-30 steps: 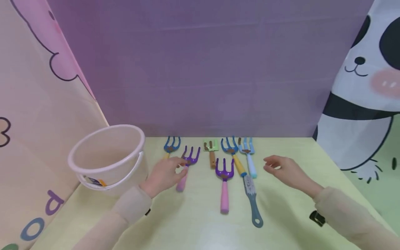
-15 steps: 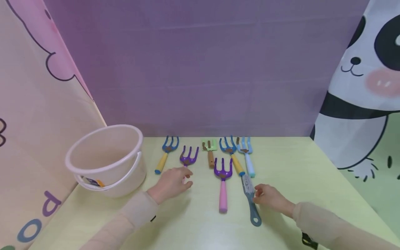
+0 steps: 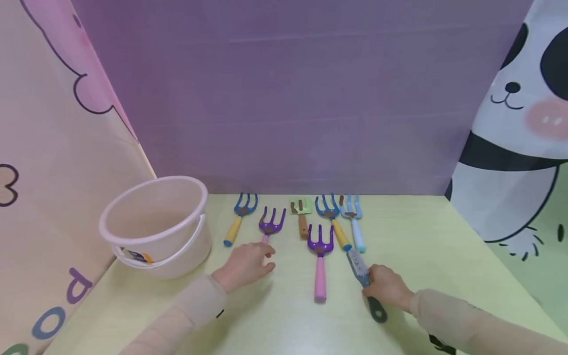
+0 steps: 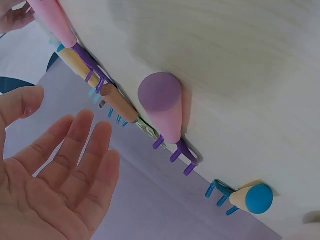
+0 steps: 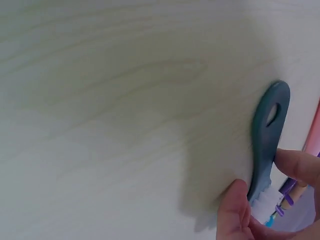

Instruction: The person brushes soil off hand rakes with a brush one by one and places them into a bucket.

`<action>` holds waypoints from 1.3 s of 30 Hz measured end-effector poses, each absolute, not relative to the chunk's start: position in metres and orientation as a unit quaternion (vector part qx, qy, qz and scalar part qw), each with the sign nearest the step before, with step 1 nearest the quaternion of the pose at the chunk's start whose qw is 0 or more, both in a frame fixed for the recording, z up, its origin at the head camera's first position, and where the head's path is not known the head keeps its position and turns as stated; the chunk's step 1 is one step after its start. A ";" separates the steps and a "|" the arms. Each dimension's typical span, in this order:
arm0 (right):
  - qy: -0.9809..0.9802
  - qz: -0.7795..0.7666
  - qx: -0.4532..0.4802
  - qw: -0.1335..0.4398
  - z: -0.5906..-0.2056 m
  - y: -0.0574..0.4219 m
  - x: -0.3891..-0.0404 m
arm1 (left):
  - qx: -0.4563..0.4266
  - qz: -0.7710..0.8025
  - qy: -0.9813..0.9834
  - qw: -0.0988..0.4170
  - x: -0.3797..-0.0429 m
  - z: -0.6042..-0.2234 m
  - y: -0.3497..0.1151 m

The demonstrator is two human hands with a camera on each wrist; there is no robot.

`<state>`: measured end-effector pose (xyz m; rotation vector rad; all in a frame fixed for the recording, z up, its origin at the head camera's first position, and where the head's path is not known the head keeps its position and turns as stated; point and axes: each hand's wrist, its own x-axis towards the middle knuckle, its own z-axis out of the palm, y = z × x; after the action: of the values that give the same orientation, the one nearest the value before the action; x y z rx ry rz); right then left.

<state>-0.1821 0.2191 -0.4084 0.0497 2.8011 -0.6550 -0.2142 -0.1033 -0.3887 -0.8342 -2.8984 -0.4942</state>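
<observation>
My right hand (image 3: 388, 286) pinches a grey-blue brush (image 5: 272, 112) by its handle, between thumb and fingers. Its white-bristled end (image 3: 357, 262) points away from me, close to the yellow handle of a blue hand fork (image 3: 340, 234). With fingers apart and nothing held, my left hand (image 3: 246, 266) hovers at the left over a purple hand fork (image 3: 271, 227), hiding most of its pink handle in the head view. In the left wrist view that pink handle (image 4: 162, 107) shows whole beyond the fingers. Between the hands lies another purple fork with a pink handle (image 3: 320, 278).
A pale pink bucket (image 3: 177, 261) stands on the left of the table (image 3: 417, 231). Farther back lie a blue fork with a yellow handle (image 3: 233, 230), a green fork with a brown handle (image 3: 302, 226) and a light blue fork (image 3: 357, 235). Brown smudges mark the forks.
My right hand has come left and nearer to grip the brush, whose handle end has swung slightly right. My left hand has drawn back toward me, uncovering the yellow-handled fork at left.
</observation>
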 end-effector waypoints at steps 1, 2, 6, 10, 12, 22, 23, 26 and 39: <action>0.966 -0.220 0.018 0.133 -0.408 0.221 -0.183 | -0.272 -0.163 -0.948 0.041 -0.214 -0.389 -0.104; 0.968 -0.213 0.018 0.134 -0.408 0.222 -0.183 | -0.270 -0.164 -0.948 0.039 -0.213 -0.389 -0.104; 0.970 -0.203 0.017 0.133 -0.408 0.229 -0.186 | -0.266 -0.165 -0.949 0.035 -0.212 -0.389 -0.106; 0.970 -0.211 0.009 0.125 -0.408 0.234 -0.187 | -0.267 -0.167 -0.949 0.034 -0.211 -0.390 -0.108; 0.969 -0.214 0.007 0.121 -0.408 0.236 -0.187 | -0.266 -0.169 -0.948 0.032 -0.211 -0.391 -0.109; 0.969 -0.215 0.015 0.117 -0.412 0.236 -0.187 | -0.260 -0.173 -0.950 0.018 -0.211 -0.396 -0.110; 0.970 -0.213 0.015 0.117 -0.412 0.236 -0.187 | -0.259 -0.172 -0.950 0.019 -0.211 -0.396 -0.110; 0.970 -0.208 0.017 0.122 -0.413 0.236 -0.187 | -0.259 -0.173 -0.950 0.022 -0.211 -0.398 -0.111; 0.968 -0.228 -0.028 0.099 -0.416 0.233 -0.187 | -0.262 -0.180 -0.948 0.012 -0.211 -0.403 -0.113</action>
<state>-0.1868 0.2328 -0.4164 -0.0834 2.8643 -0.6741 -0.2112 -0.1130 -0.4034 -0.8186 -2.9564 -0.5607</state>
